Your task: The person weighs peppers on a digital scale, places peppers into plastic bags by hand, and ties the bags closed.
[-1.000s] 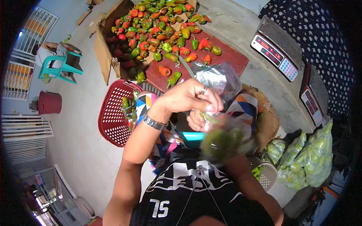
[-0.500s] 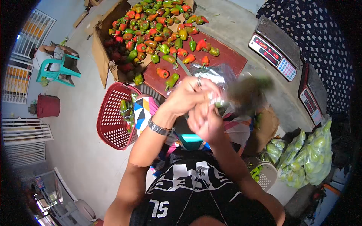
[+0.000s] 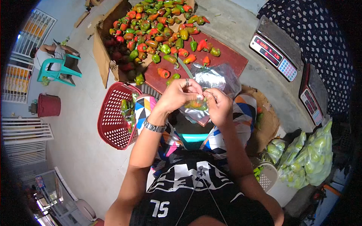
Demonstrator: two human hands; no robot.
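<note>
A small clear plastic bag of peppers (image 3: 197,105) hangs between my two hands above my lap. My left hand (image 3: 181,95) pinches the gathered top of the bag from the left. From the right, my right hand (image 3: 220,106) is closed on the same twisted top, its fingertips almost touching the left ones. Just beyond them, flat clear plastic bags (image 3: 213,78) lie on the near edge of the dark red board (image 3: 230,62). Loose red and green bell peppers (image 3: 152,34) are heaped on the board and in an opened cardboard box (image 3: 100,56).
To the left stands a red perforated basket (image 3: 107,116) with bagged peppers. Two digital scales (image 3: 273,56) (image 3: 312,101) sit at the right. Filled bags of green produce (image 3: 315,158) and a beige basket (image 3: 269,177) are lower right. A person (image 3: 51,56) sits far left.
The bag, a blur out to the right before, now hangs still beneath my fingers. My right hand has moved up, level with the left, both still at the bag's top.
</note>
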